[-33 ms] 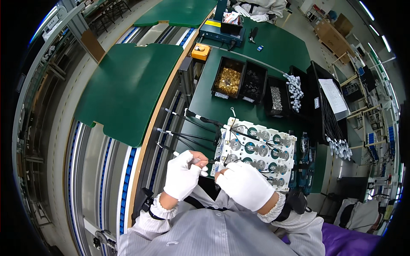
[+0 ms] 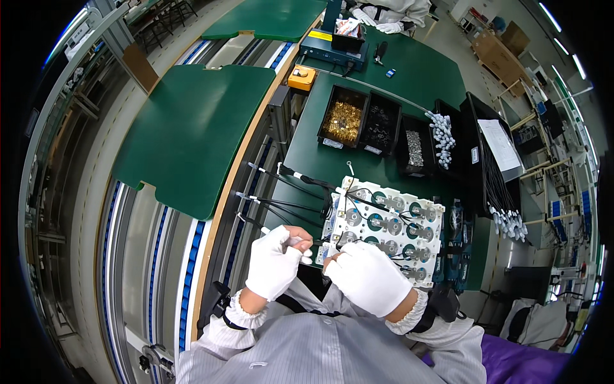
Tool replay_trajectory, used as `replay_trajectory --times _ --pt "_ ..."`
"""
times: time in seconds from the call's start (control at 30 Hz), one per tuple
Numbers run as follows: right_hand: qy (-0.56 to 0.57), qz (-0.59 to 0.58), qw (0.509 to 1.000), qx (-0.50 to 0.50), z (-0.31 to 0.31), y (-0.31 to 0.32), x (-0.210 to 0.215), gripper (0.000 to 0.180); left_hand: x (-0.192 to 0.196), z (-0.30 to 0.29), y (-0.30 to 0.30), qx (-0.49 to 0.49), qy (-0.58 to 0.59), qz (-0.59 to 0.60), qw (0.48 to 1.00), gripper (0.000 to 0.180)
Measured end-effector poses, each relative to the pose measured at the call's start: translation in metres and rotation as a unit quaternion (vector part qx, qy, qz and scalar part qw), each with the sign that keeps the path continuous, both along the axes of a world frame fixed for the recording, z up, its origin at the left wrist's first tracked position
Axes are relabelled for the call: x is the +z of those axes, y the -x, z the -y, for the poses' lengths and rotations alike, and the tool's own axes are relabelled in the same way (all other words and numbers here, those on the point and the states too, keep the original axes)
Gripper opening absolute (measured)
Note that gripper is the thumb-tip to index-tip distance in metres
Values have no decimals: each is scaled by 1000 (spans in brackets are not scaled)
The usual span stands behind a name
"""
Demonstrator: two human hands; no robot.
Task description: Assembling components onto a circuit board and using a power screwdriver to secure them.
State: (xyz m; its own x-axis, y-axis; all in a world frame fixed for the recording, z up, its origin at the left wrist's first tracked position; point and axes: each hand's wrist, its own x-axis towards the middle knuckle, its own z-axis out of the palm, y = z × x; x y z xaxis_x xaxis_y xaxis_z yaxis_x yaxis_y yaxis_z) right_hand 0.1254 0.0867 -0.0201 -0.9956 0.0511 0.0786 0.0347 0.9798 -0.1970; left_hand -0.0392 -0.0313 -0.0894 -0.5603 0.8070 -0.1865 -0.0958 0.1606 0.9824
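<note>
Left hand [image 2: 276, 261]: gloved, fingers pinched on a small white plug [image 2: 302, 244].
Right hand [image 2: 369, 275]: gloved, curled at the white board's [image 2: 384, 227] near edge; grip unclear.
Board: on green bench [image 2: 320, 160], below parts bins [image 2: 361, 121].

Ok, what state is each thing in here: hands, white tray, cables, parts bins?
left hand: gloved, pinching a small white plug
right hand: gloved, curled at the tray's near edge
white tray: flat on the bench, round slots filled
black cables: loose, trailing off the tray
parts bins: open, filled
</note>
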Motion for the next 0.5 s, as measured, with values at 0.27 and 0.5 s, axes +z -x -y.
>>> replay_trajectory --times 0.27,0.5 --pt "22 -29 998 -56 -7 6 -9 20 14 -7 8 -40 28 -101 994 12" --pt "46 21 994 -95 -5 8 -19 12 26 -14 14 -136 50 -225 964 14"
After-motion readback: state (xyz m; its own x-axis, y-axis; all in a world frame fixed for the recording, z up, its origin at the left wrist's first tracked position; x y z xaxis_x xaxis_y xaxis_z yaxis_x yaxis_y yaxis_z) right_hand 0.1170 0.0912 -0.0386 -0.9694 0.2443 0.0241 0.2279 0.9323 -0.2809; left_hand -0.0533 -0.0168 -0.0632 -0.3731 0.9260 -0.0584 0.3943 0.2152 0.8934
